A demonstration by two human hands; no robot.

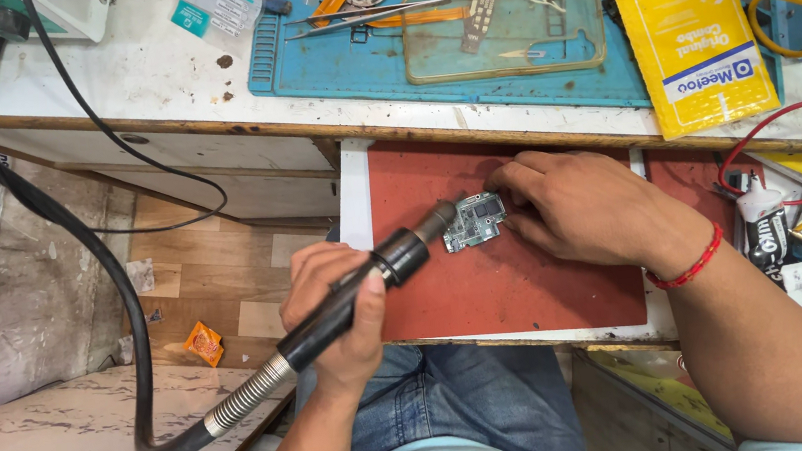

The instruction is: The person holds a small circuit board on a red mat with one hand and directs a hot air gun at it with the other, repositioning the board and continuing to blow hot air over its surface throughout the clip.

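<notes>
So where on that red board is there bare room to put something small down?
The red mat is bare along its near edge, below the circuit board and between the left hand and right hand. The blue mat above is crowded with tools.

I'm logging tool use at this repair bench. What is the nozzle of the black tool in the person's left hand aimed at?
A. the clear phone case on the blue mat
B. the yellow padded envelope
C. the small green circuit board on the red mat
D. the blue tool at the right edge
C: the left hand holds the black hot-air tool with its nozzle tip at the small green circuit board on the red mat, which the right hand steadies.
</notes>
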